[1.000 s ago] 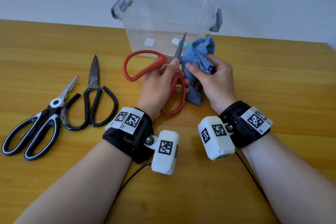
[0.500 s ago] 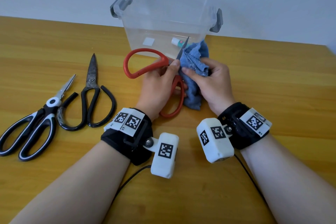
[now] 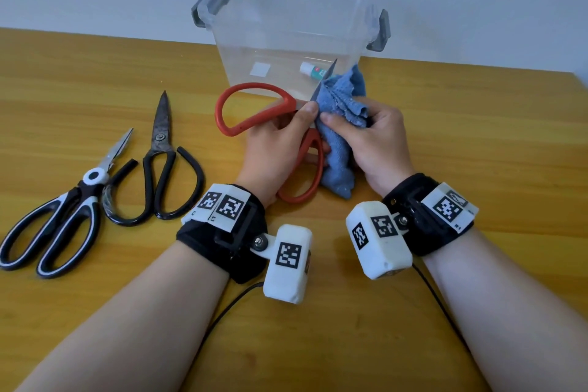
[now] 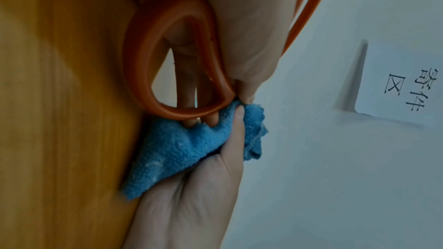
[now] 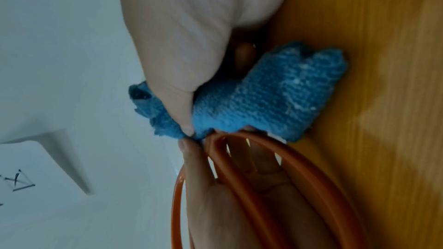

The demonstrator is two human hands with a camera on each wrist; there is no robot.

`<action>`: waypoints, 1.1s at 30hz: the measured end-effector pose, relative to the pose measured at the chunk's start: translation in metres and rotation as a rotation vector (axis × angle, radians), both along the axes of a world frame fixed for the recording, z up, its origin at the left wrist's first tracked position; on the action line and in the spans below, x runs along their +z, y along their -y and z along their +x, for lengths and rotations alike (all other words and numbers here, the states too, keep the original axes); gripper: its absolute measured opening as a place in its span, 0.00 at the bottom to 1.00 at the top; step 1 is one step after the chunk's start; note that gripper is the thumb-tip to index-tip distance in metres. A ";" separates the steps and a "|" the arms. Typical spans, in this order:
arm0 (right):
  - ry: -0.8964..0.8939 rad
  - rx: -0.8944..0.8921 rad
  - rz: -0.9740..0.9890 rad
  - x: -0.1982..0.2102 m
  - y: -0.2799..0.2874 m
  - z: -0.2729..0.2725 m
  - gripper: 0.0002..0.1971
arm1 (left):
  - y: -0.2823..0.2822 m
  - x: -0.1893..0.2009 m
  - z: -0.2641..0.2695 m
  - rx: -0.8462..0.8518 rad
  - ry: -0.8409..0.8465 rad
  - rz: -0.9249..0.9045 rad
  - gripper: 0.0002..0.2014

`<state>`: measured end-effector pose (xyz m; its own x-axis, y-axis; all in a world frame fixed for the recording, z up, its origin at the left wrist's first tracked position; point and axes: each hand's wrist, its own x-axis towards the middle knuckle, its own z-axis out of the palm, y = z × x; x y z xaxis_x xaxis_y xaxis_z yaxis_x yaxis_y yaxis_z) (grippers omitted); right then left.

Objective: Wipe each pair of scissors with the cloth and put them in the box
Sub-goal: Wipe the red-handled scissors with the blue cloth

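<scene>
Red-handled scissors [image 3: 254, 111] sit at centre frame in the head view, held in my left hand [image 3: 273, 149], whose fingers curl around the handle loops just below the pivot. The blade tip points toward the upper right of the frame, in front of the near wall of the clear box [image 3: 286, 41]. My right hand [image 3: 375, 140] pinches the blue cloth [image 3: 340, 105] closed around the blade, thumb pressing the fabric on the near side.

Change noted: a second ago most of the blade stood bare above the cloth; now the cloth is bunched high on it and only the very tip shows. I judge this as a wiping stroke run from pivot toward tip, near its end.

The left wrist view confirms the red loop [image 4: 172, 50] against my palm with the cloth [image 4: 191, 149] gripped beyond it; the right wrist view shows my thumb [image 5: 175, 82] clamped on the cloth [image 5: 263, 97] above the handles.

Outstanding: two pairs lie untouched at lower left, the black-and-white scissors [image 3: 54, 216] and the black scissors [image 3: 159, 165], both flat on the wooden table [image 3: 477, 137]. The box holds no scissors as yet; a small tube [image 3: 313, 70] shows through its wall. Task judged early: first pair nearly wiped, none boxed.
</scene>
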<state>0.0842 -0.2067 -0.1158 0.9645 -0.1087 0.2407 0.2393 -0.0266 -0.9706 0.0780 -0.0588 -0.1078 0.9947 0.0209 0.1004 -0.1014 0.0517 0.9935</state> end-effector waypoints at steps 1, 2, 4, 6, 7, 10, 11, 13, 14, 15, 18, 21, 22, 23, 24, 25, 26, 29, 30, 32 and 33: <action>0.006 -0.016 -0.016 0.000 0.000 -0.001 0.04 | 0.000 0.001 -0.001 -0.024 -0.021 -0.022 0.12; 0.016 -0.054 -0.038 0.000 0.000 0.000 0.05 | 0.001 0.001 -0.002 -0.042 -0.042 -0.050 0.10; 0.034 -0.189 -0.074 -0.001 0.003 0.002 0.08 | 0.003 0.002 -0.004 -0.076 -0.053 -0.069 0.07; 0.042 -0.317 -0.060 -0.004 0.007 0.005 0.09 | 0.005 0.001 -0.003 -0.091 -0.038 -0.038 0.09; 0.046 -0.343 -0.044 -0.004 0.007 0.006 0.09 | 0.006 0.000 -0.002 -0.082 -0.031 -0.015 0.10; 0.060 -0.242 -0.028 -0.001 0.005 0.003 0.11 | 0.004 -0.002 0.000 -0.031 -0.011 -0.001 0.11; 0.063 -0.166 -0.056 0.000 0.002 0.001 0.11 | 0.003 -0.001 0.001 -0.015 0.014 0.047 0.12; 0.066 -0.075 -0.107 0.002 -0.001 -0.003 0.09 | 0.001 -0.002 0.001 -0.023 0.024 0.083 0.14; 0.063 -0.099 -0.120 0.003 -0.001 -0.003 0.08 | 0.001 -0.002 0.000 -0.052 -0.008 0.046 0.14; 0.061 -0.152 -0.128 0.002 0.001 -0.002 0.08 | 0.002 -0.001 -0.002 -0.086 -0.025 0.016 0.13; 0.047 -0.322 -0.105 -0.002 0.006 0.003 0.10 | 0.004 -0.001 -0.003 -0.140 -0.032 0.012 0.12; 0.071 -0.328 -0.042 -0.003 0.006 0.005 0.10 | 0.004 -0.002 0.000 -0.098 -0.063 0.003 0.13; 0.082 -0.280 -0.038 -0.003 0.005 0.005 0.10 | 0.003 -0.004 0.002 -0.077 -0.057 0.011 0.14; 0.087 -0.218 -0.055 -0.002 0.004 0.003 0.11 | 0.002 -0.004 0.003 -0.062 -0.039 0.050 0.15; 0.085 -0.158 -0.082 -0.001 0.002 0.001 0.10 | 0.001 -0.004 0.003 -0.058 -0.024 0.075 0.15; 0.081 -0.119 -0.104 0.001 0.000 0.000 0.10 | 0.000 -0.004 0.002 -0.064 -0.025 0.075 0.16; 0.072 -0.117 -0.116 0.001 0.000 0.000 0.09 | 0.000 -0.004 0.002 -0.083 -0.038 0.048 0.15; 0.053 -0.258 -0.114 -0.001 0.004 0.003 0.09 | 0.002 -0.001 -0.002 -0.138 -0.077 -0.037 0.12; 0.056 -0.312 -0.098 -0.002 0.006 0.004 0.09 | 0.003 -0.001 -0.002 -0.144 -0.087 -0.058 0.12; 0.074 -0.370 -0.039 -0.003 0.008 0.006 0.08 | 0.004 -0.001 -0.001 -0.111 -0.109 -0.066 0.12; 0.085 -0.351 -0.004 -0.003 0.007 0.006 0.08 | 0.003 -0.003 0.001 -0.078 -0.106 -0.053 0.13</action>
<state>0.0899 -0.2137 -0.1187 0.8453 -0.4284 0.3193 0.2945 -0.1249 -0.9474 0.0791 -0.0615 -0.1107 0.9985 -0.0541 -0.0041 0.0099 0.1081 0.9941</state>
